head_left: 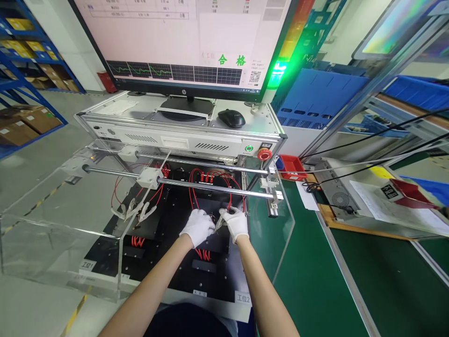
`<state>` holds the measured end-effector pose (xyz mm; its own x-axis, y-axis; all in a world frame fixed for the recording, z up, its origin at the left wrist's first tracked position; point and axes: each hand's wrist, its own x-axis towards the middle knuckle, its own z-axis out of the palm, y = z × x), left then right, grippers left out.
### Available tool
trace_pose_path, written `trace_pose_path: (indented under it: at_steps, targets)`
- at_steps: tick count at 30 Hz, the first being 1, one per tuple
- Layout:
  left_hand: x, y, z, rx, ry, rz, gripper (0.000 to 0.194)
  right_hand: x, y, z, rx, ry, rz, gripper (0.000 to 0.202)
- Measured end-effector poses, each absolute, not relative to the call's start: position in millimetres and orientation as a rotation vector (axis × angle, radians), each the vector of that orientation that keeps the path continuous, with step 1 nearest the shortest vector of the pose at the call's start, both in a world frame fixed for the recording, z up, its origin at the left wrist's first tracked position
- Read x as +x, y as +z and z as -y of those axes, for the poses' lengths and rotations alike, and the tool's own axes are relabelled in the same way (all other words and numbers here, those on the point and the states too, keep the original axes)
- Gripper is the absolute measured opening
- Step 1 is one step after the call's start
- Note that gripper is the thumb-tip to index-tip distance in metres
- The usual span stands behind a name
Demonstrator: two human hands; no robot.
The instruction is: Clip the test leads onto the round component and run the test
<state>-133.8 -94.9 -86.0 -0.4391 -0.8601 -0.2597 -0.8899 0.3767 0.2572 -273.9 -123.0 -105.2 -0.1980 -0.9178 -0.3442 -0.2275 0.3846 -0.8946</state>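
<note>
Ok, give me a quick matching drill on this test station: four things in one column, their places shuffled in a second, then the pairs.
Things:
1. computer mouse
2. red emergency button
3. red bin
4. hanging clips

Places:
A. on the green mat, right of the tester
B. on top of the tester, under the monitor
C. on the tester's front panel, right end
D. left of both gloved hands, on red wires

Pairs: 1-B, 2-C, 3-A, 4-D
</note>
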Motion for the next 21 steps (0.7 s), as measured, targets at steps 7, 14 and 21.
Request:
trace_pose_path:
  at_steps: [7,14,21]
  targets:
    - [-132.4,-89.9,94.3,-1.61,0.558,-2.56,0.014,-270.5,-104.9,119.6,-1.067,-0.849,-1.689,0.032]
    - [-134.7,-88.1,94.1,-1.632,0.542,-2.554,0.013,-288.2,-122.2,112.3,-1.063,-0.79,-1.947,0.05]
    - [-137.8,-82.0,92.6,-1.627,0.508,-2.547,0.013,-305.4,-178.6,104.3,-0.953,-0.541,-2.136,0.032]
